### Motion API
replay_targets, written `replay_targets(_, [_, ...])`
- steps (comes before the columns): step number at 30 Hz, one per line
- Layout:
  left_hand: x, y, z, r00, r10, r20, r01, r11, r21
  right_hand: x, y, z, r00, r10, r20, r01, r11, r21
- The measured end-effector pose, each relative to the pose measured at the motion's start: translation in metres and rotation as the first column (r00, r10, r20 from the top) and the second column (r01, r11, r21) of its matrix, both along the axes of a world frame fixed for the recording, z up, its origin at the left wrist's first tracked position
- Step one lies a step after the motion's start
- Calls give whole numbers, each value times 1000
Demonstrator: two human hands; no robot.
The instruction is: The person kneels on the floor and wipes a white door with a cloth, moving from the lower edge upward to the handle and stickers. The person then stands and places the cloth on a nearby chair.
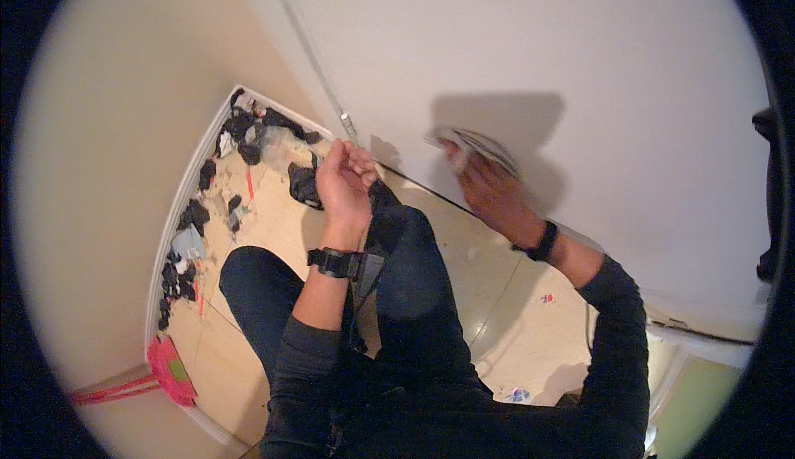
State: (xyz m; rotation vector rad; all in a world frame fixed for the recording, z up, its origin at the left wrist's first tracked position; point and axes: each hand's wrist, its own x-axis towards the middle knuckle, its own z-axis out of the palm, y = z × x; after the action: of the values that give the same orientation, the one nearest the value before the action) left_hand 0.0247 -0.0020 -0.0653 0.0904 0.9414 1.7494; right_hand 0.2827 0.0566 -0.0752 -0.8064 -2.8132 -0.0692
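My left hand (pixel 345 176), with a black band at the wrist, is held palm up with curled fingers near the lower end of a thin metal rod or trim (pixel 348 125) at the edge of a pale panel (pixel 596 43). Whether its fingers grip anything cannot be told. To the right, my right hand (pixel 490 189) is blurred and holds a coil of thin cable or wire (pixel 484 145) in front of the panel. The coil casts a shadow on the panel. My knees are bent below my hands.
Black scraps, red strips and other debris (pixel 248 151) lie along the white baseboard (pixel 180 198) at the left. A pink dustpan-like object (pixel 171 375) stands at the lower left. Small bits of printed litter (pixel 518 394) lie on the tiled floor (pixel 534 335).
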Motion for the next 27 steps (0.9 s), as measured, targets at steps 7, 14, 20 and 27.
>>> replay_targets(7, [39,25,79,895,-8,-447,130,961,243,-16,19,-33,942,217,-254,-159,960,232])
replay_targets(14, [113,36,92,729,-87,-679,337,909,245,112,-47,3,905,-402,-138,372,906,-201])
replay_targets(20, [166,29,95,491,-87,-867,554,799,234,157,-54,-62,342,-468,-815,939,213,271])
replay_targets(27, [163,27,85,352,18,-936,622,742,249,20,-34,-108,-794,-427,-433,400,170,-901])
